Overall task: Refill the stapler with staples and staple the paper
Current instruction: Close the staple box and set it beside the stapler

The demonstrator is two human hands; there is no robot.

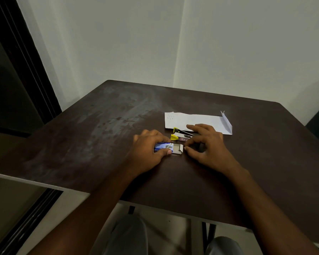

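Head view. Pale walls meeting in a corner at 12 o'clock; dark door frame at 9 to 10 o'clock. Dark brown worktop (pixel 99 126), scuffed and greyish toward 10 o'clock, filling the middle. Grey trouser knees below its near edge at 6 o'clock.

Paper (pixel 195 119) lying flat past the hands at 1 o'clock, white, right end folded up. Stapler (pixel 180 135) just at the paper's near edge, yellow and metal, swung open in two arms, partly hidden under the right hand's fingers.

Staple box (pixel 168 148) at centre, near side of the stapler, blue sleeve with pale inner tray slid out toward 3 o'clock. Contents of the tray too small to tell.

Left hand (pixel 149 150) resting on the worktop, grip closed on the box, thumb on the near side, fingers over the far side. Right hand (pixel 206 142) at 3 o'clock of the box, thumb and forefinger pinched near the tray's open end, other fingers spread over the stapler. Whether anything sits in that pinch: cannot tell. Both forearms bare, reaching in from 5 and 7 o'clock.
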